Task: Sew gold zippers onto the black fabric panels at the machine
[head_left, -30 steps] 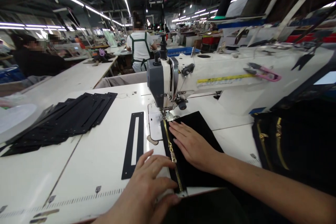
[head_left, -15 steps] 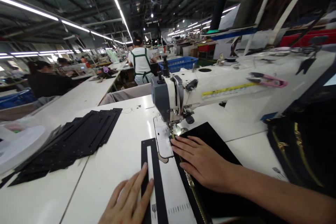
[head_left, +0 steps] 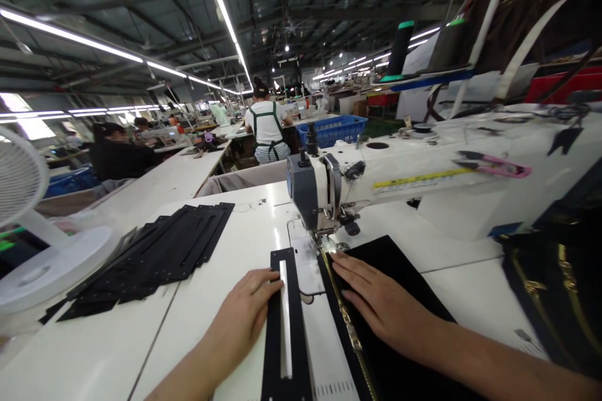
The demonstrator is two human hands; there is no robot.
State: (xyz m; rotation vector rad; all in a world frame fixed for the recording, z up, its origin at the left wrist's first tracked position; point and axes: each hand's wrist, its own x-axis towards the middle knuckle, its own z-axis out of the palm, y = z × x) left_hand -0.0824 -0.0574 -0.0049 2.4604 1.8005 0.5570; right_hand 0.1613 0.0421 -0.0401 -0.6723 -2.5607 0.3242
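White tabletop separates the fanned black panels from the left hand, touching the slotted black strip (whether pinching, I cannot tell). The right hand lies flat on black fabric beside the gold zipper, which runs from the sewing machine out of frame; fluorescent tubes run overhead.

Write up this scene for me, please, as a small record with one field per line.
Left hand: fingertips touching the slotted black strip; grip unclear
Right hand: laid on black fabric, beside the gold zipper
Sewing machine: needle area at the zipper's far end
Pink-handled snips: on the machine's arm
Left side: overlapping black pieces, white fan
Background: seated co-workers, blue basket
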